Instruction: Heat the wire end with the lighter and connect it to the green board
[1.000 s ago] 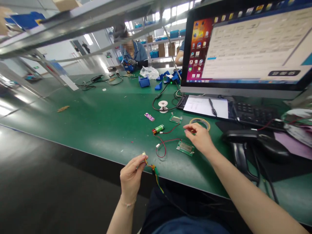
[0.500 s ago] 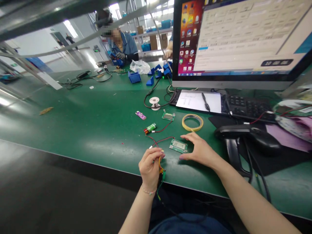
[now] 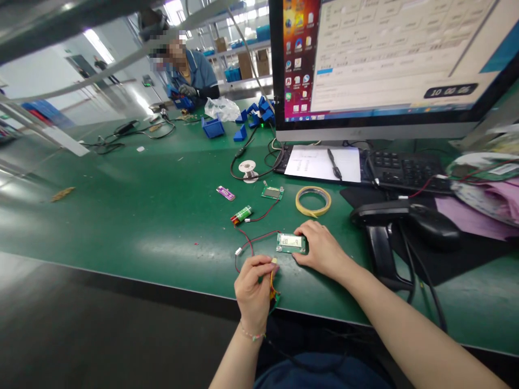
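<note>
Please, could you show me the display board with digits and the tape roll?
Display board [image 3: 291, 241]: head view, middle of its screen.
Tape roll [image 3: 315, 213]: head view, near side of its ring.

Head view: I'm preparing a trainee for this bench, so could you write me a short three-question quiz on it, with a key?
1. What does the person's left hand hold?
2. True or false: the yellow tape roll lies on the keyboard.
3. Which thing is nearest to the right hand?
a) the green battery
b) the display board
c) the white spool

Key:
1. A small pale connector with yellow wires.
2. False; it lies on the green tabletop.
3. b
</note>
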Demonstrator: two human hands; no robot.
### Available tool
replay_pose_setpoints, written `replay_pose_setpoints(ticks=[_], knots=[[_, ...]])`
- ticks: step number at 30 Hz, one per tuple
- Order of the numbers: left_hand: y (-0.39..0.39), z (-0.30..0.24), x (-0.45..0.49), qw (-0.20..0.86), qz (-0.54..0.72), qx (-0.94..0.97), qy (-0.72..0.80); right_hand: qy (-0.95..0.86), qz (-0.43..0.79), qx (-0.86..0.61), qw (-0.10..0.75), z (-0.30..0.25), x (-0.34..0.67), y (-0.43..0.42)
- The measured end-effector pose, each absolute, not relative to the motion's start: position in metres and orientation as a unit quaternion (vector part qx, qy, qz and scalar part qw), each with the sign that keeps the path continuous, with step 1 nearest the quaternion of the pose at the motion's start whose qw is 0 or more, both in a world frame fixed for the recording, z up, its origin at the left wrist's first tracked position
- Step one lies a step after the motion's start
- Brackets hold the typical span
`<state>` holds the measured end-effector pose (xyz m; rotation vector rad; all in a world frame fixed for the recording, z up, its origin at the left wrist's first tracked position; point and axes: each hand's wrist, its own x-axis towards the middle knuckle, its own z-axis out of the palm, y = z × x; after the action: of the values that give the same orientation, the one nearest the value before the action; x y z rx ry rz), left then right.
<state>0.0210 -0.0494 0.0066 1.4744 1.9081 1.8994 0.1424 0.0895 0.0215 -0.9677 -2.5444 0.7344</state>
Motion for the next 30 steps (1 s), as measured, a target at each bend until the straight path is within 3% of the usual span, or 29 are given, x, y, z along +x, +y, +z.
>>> replay_pose_setpoints(ticks=[5, 10, 13, 22, 30], knots=[[-0.052, 0.006, 0.026, 0.04, 0.626, 0.479, 0.614, -0.878, 0.313, -0.325, 0.157, 0.03, 0.142, 0.085], [-0.055, 0.007, 0.024, 0.039, 0.637, 0.466, 0.613, -0.781, 0.509, -0.349, 0.096, 0.037, 0.144, 0.095], [-0.056, 0.007, 0.023, 0.049, 0.633, 0.47, 0.613, -0.723, 0.563, -0.392, 0.086, 0.037, 0.144, 0.103], [-0.038, 0.013, 0.021, 0.068, 0.576, 0.536, 0.614, -0.751, 0.481, -0.423, 0.164, 0.022, 0.146, 0.112], [-0.029, 0.015, 0.006, 0.047, 0.461, 0.669, 0.581, -0.786, 0.434, -0.404, 0.177, 0.024, 0.145, 0.111]])
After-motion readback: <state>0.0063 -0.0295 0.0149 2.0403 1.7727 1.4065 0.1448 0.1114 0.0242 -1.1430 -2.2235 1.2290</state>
